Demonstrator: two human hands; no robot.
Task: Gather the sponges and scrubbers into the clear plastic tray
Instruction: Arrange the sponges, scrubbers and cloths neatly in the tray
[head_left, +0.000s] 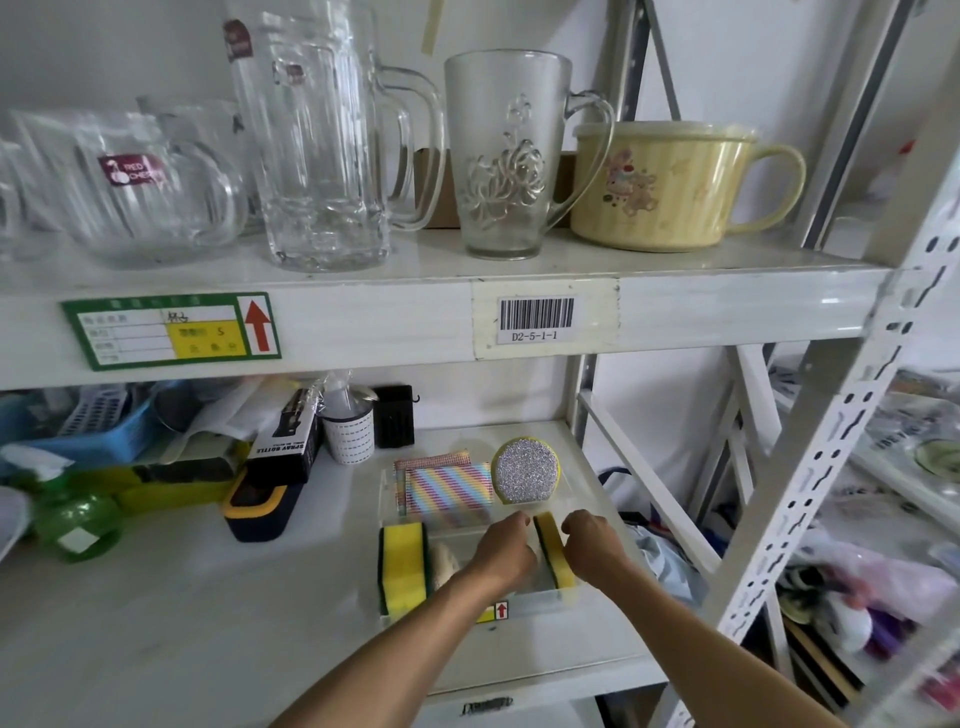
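A clear plastic tray (540, 597) sits on the lower shelf. Inside it stand a yellow-and-green sponge (404, 564) at the left and another yellow-and-green sponge (555, 551) at the right. A pale scrubber (445, 564) lies between them, partly hidden. At the tray's far end lie striped rainbow cloths (447, 491) and a round silver glitter scrubber (525, 470). My left hand (501, 551) and my right hand (592, 545) are closed on either side of the right sponge, touching it.
A black-and-orange brush (260, 506), a spray bottle box (285, 441), a white cup (348, 434) and green items (78, 525) crowd the shelf's left. Glass mugs (322, 135) and a yellow bowl (665, 187) stand on the upper shelf. A white upright (831, 441) is at right.
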